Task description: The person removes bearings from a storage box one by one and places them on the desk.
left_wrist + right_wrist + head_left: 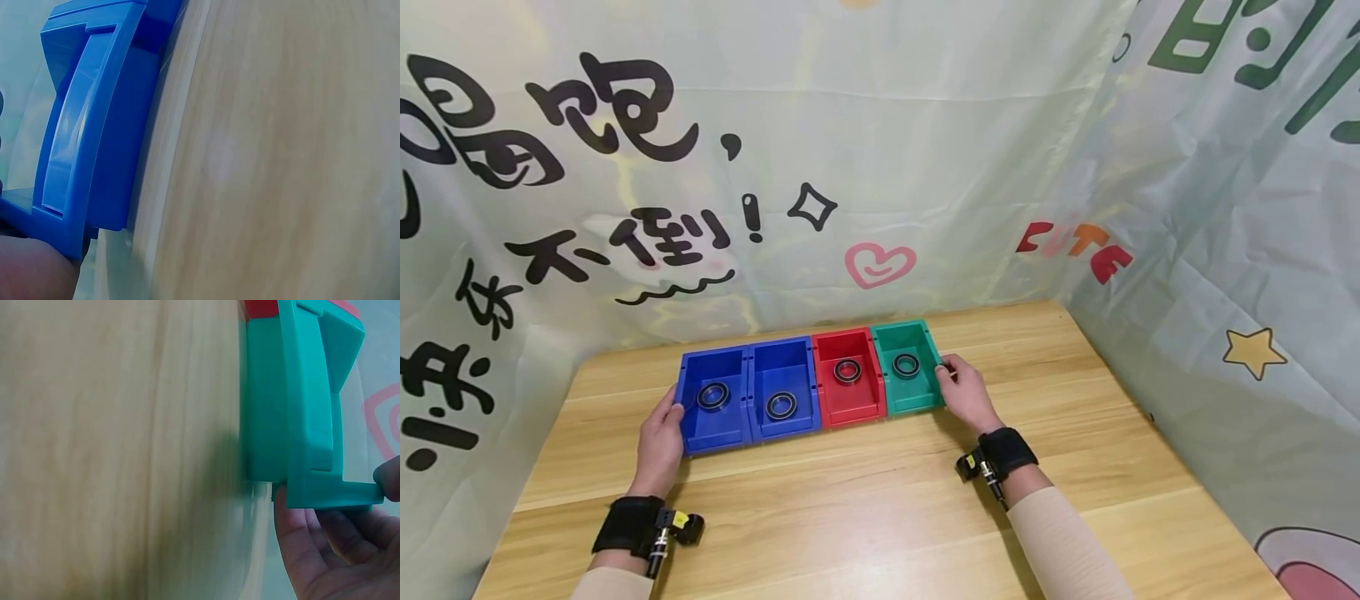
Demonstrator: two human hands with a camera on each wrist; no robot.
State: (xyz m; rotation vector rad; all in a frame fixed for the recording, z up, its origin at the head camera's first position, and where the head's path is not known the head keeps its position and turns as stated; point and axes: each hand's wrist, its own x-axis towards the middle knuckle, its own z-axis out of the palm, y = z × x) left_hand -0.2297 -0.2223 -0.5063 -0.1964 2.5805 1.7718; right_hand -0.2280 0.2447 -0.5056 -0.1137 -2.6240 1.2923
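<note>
A row of plastic bins stands side by side on the table. At the left is a blue bin, beside it a second blue bin, then a red bin and a green bin. In each lies a dark ring-shaped bearing, such as the bearing in the leftmost one. My left hand grips the outer side of the leftmost blue bin, its thumb at the rim. My right hand holds the green bin's outer side, thumb at the rim and fingers against the wall below.
The wooden table extends in front of the bins and to both sides. Behind it hangs a printed cloth, close to the bins' far edge. A second cloth side borders the table at the right.
</note>
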